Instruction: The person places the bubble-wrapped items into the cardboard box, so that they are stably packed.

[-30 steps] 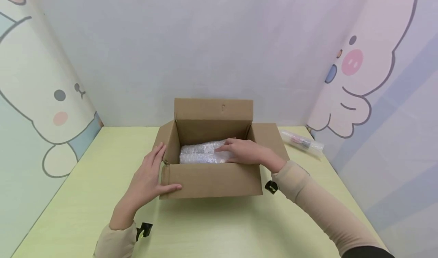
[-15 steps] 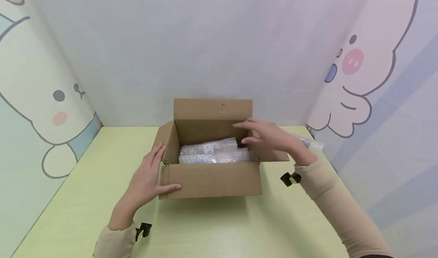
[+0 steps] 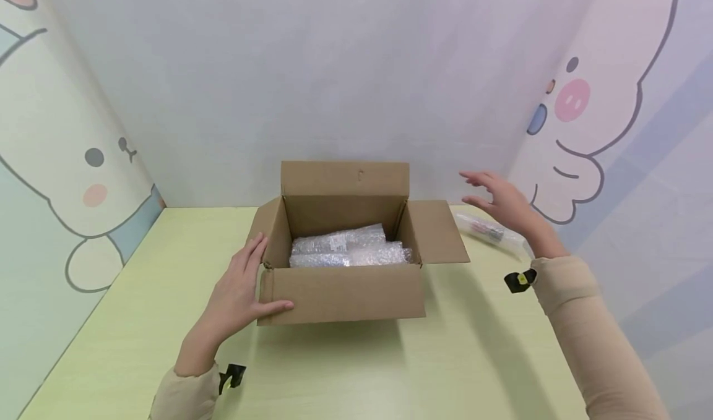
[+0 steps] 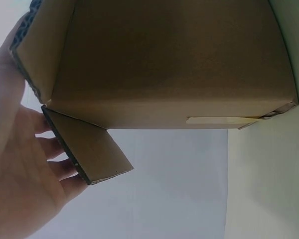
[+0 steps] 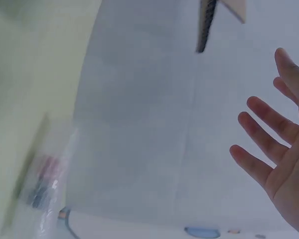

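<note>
Packing looks partly done: two bubble-wrapped bundles [image 3: 348,250] lie inside the cardboard box [image 3: 342,293] mid-desk, one wrapped bundle [image 3: 490,229] waits near the desk's far right corner. Left hand [image 3: 239,290] steadies the box with flat fingers; right hand [image 3: 501,200] hovers spread, empty, above that bundle.

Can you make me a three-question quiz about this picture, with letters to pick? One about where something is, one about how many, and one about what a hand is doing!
1. Where is the wrapped packet that is outside the cardboard box?
A. on the table, right of the box
B. on the box's back flap
C. in the left hand

2. How many bubble-wrapped bundles lie in the box?
A. none
B. two
C. five

3. What is the right hand doing?
A. gripping the box
B. pinching a bundle
C. hovering, fingers spread, holding nothing

Answers: 1 A, it lies by the right wall. 2 B, two rolls side by side. 3 C, its fingers are empty.
</note>
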`<state>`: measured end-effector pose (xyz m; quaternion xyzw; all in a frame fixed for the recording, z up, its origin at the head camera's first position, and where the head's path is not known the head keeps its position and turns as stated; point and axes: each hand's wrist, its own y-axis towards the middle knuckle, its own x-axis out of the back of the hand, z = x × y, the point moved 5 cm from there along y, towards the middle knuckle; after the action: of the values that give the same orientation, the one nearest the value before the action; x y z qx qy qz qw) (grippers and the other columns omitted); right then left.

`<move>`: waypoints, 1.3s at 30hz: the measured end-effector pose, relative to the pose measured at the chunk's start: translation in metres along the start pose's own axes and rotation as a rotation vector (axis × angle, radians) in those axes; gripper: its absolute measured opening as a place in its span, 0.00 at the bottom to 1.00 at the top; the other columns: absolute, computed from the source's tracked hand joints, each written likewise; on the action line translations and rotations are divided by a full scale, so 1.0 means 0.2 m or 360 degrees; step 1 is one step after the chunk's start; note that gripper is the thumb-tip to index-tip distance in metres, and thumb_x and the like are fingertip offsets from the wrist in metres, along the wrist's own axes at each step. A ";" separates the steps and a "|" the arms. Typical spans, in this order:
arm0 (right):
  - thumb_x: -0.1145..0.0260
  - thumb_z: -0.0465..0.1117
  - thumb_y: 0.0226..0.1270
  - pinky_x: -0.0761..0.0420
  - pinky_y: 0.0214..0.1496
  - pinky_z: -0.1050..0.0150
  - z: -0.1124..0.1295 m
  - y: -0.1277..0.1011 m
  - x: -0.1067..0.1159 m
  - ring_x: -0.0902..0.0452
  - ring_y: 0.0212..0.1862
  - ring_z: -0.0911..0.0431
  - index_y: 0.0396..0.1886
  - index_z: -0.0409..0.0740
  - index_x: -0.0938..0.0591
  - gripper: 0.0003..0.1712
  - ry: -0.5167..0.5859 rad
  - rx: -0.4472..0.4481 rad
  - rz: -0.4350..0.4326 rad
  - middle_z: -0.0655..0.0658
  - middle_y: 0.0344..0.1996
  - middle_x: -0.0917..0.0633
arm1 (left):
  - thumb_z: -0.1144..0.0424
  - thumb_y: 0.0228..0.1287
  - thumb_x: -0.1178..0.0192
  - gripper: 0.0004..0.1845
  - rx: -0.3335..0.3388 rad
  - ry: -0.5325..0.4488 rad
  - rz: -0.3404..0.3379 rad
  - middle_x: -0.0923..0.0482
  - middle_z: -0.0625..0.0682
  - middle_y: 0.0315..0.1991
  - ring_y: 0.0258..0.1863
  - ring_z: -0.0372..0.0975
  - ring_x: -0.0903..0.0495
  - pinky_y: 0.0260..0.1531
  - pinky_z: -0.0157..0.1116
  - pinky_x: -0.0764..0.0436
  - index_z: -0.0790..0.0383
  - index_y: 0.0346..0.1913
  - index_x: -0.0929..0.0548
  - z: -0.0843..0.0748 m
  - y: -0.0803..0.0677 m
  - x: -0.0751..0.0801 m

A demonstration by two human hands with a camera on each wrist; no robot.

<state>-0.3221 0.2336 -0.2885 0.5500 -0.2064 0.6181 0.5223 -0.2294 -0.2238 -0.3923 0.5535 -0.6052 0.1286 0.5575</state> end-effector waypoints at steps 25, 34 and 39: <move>0.40 0.45 0.71 0.39 0.66 0.31 -0.73 -0.26 -0.42 0.43 0.66 0.25 0.67 0.26 0.35 0.34 -0.0263 -0.0541 0.0260 0.19 0.66 0.39 | 0.40 0.36 0.23 0.66 0.0012 0.0001 0.0008 0.44 0.67 0.73 0.68 0.59 0.40 0.60 0.57 0.29 0.70 0.74 0.46 -0.01 -0.02 0.00; 0.38 0.41 0.68 0.39 0.67 0.32 -0.80 -0.30 -0.50 0.39 0.63 0.25 0.68 0.23 0.39 0.37 -0.0292 -0.0560 0.0374 0.20 0.63 0.34 | 0.41 0.36 0.23 0.65 0.0024 -0.0011 0.0015 0.44 0.67 0.73 0.68 0.59 0.40 0.60 0.58 0.28 0.71 0.74 0.46 -0.02 -0.02 0.01; 0.36 0.42 0.67 0.35 0.62 0.31 -0.82 -0.30 -0.54 0.36 0.58 0.24 0.67 0.24 0.36 0.37 -0.0319 -0.0605 0.0347 0.17 0.59 0.32 | 0.41 0.36 0.23 0.66 0.0031 -0.0005 0.0017 0.44 0.67 0.73 0.68 0.59 0.39 0.60 0.58 0.28 0.70 0.74 0.46 -0.02 -0.03 0.01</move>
<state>-0.3615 0.3469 -0.4544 0.4750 -0.4281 0.5632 0.5234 -0.2228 -0.2242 -0.3919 0.5558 -0.6078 0.1367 0.5505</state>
